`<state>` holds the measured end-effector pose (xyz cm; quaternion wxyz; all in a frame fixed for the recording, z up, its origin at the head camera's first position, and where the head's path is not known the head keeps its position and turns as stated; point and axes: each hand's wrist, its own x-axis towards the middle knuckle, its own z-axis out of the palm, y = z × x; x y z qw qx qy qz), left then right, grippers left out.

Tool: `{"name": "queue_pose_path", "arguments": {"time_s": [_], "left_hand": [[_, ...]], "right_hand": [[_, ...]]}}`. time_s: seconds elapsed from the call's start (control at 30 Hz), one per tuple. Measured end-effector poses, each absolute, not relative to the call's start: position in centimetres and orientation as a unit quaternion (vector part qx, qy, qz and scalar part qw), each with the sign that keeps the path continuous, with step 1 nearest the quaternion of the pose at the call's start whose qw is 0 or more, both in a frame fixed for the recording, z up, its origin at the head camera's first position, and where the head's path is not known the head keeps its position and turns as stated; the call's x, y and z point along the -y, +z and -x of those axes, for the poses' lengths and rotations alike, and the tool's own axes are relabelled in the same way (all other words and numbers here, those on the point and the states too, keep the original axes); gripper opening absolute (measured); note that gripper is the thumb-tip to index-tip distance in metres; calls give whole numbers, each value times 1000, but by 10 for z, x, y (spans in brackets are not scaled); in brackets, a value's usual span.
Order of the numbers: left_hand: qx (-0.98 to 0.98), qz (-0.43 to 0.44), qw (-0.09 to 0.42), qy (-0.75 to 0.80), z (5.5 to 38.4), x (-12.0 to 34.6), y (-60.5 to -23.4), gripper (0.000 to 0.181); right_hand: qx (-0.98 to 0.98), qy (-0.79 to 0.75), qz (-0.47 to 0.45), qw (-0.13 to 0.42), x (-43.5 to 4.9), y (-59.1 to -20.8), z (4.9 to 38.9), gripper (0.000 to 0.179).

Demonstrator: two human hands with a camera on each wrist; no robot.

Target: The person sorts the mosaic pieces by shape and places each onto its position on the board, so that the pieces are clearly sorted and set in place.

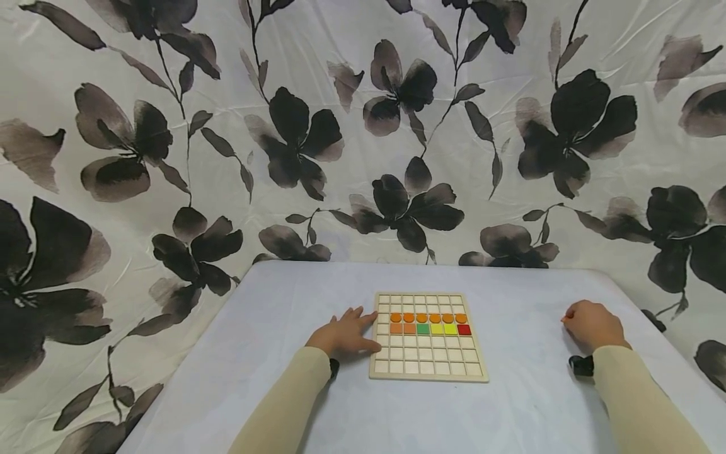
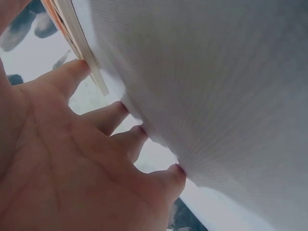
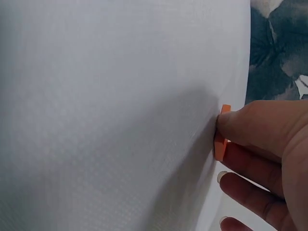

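Observation:
A wooden grid board (image 1: pixel 428 372) lies on the white table. One row holds several round orange discs (image 1: pixel 434 318). Directly below sit square tiles: orange ones (image 1: pixel 403 328), a green one (image 1: pixel 422 329), yellow ones (image 1: pixel 443 329) and a red one (image 1: pixel 464 330). My left hand (image 1: pixel 343 334) is spread at the board's left edge, thumb and a fingertip touching the frame; in the left wrist view its fingers (image 2: pixel 118 115) reach down to the cloth. Off to the right, my right hand (image 1: pixel 594 325) pinches a small flat orange tile (image 3: pixel 221 147) close over the table, between thumb and fingers.
A white cloth (image 1: pixel 527 391) covers the table. Behind it and along the left hangs a floral-patterned curtain (image 1: pixel 340 145). Dark bands (image 1: pixel 581 366) sit at both wrists, against beige sleeves (image 1: pixel 641 397).

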<state>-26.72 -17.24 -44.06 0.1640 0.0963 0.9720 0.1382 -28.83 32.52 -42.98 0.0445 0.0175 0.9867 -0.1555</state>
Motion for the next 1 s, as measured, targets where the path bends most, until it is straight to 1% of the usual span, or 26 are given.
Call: {"name": "queue_pose_path", "arguments": {"time_s": [0.33, 0.47, 0.77, 1.0], "left_hand": [[-971, -96, 167, 141, 268, 172, -442, 83], [-972, -96, 165, 139, 269, 172, -443, 83], [-971, -98, 162, 142, 270, 173, -445, 83], [-971, -100, 162, 145, 269, 173, -443, 83]], "right_hand": [[-987, -161, 2, 30, -304, -427, 291, 26], [-987, -157, 23, 14, -290, -424, 294, 28], [-986, -152, 67, -10, -256, -414, 296, 25], [-983, -162, 80, -24, -227, -409, 296, 24]]}}
